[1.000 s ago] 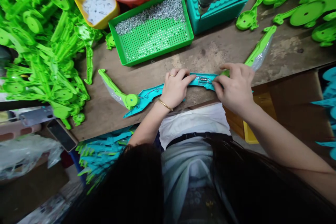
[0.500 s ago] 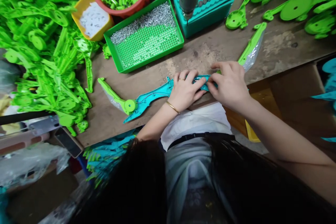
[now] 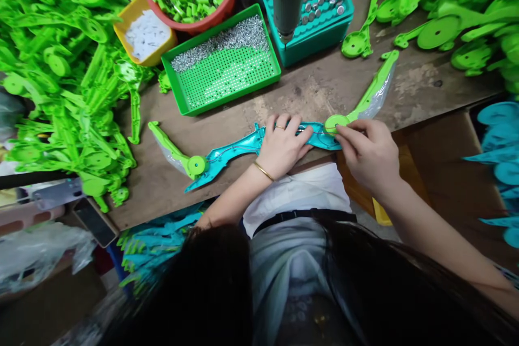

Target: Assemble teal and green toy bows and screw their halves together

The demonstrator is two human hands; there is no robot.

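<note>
A long blue plastic toy-bow shell (image 3: 233,150) lies along the front of the bench, with a thin wire (image 3: 320,131) inside it. Across its middle rests my left hand (image 3: 284,143), fingers curled over the far edge and thumb on the shell, holding it. At the shell's right end is a round green disc (image 3: 335,122) with a green arm (image 3: 375,89), partly in clear plastic. My right hand (image 3: 368,151) pinches at the disc's near edge, where the wire runs to the fingertips. A second green arm (image 3: 170,146) sits at the left end.
Behind stand a green tray (image 3: 227,78) of screws, a red bowl (image 3: 227,16) of green pieces, a yellow bin (image 3: 168,46) and a teal basket (image 3: 320,43) of metal discs. A screwdriver (image 3: 287,0) hangs above. Green parts (image 3: 60,65) are heaped left, more (image 3: 470,27) right.
My right hand has moved right, from the shell beside my left hand to the green disc, which now shows. My left hand stays on the shell. The view has shifted slightly.
</note>
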